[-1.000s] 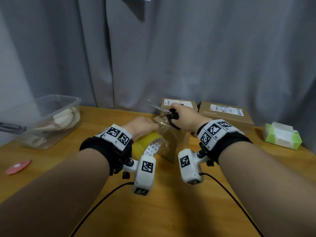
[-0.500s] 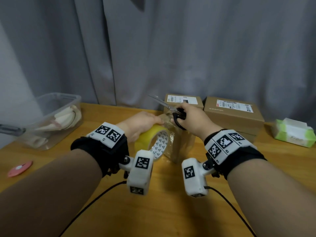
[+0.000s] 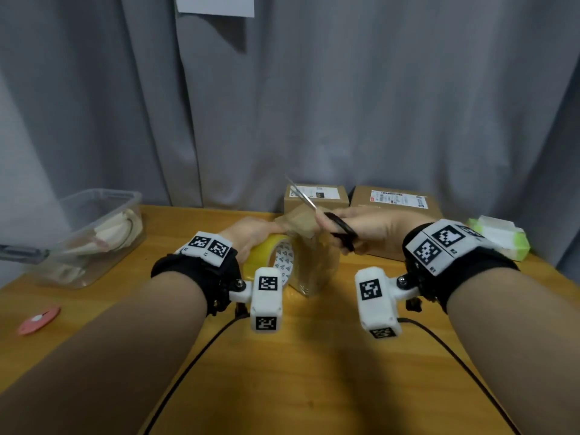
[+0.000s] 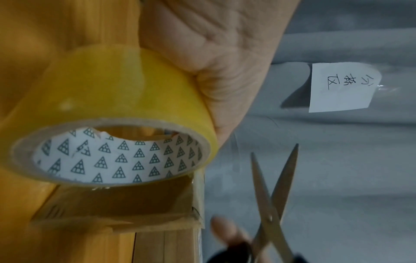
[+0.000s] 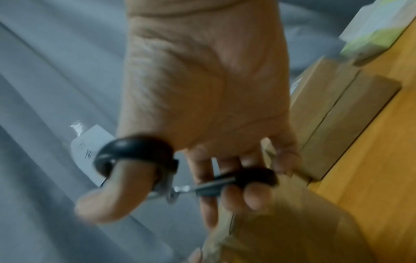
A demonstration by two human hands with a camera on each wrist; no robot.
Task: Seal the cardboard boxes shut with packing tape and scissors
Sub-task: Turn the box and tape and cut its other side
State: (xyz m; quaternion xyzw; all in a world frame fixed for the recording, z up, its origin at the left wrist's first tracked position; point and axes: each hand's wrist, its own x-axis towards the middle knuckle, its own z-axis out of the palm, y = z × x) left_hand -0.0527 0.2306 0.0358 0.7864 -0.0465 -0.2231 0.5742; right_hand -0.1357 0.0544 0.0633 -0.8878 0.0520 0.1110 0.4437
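- Yellow tape roll [image 4: 117, 106] sat in our left hand [image 3: 251, 233], whose grip curled round it, against the small box [image 3: 309, 246] on the worktop [image 3: 314, 387].
- Our right hand [image 3: 373, 227] gripped the scissors [image 4: 273, 201], blades parted, just right of the roll.

A wooden table [image 3: 301, 387] fills the lower part of the head view, backed by a grey curtain [image 3: 345, 105]. At about ten o'clock sits a clear plastic tub [image 3: 94, 215] with pale folded cloth [image 3: 116, 233] inside it; a dark, blurred object [image 3: 22, 254] juts out at its left. Down at eight o'clock, near the table edge, lies a small flat pink disc [image 3: 39, 316]. Out at two o'clock rests a green-and-white tissue pack [image 3: 499, 238]. At twelve o'clock a white paper note [image 3: 215, 5] hangs on the curtain; the left wrist view shows handwritten characters on it.
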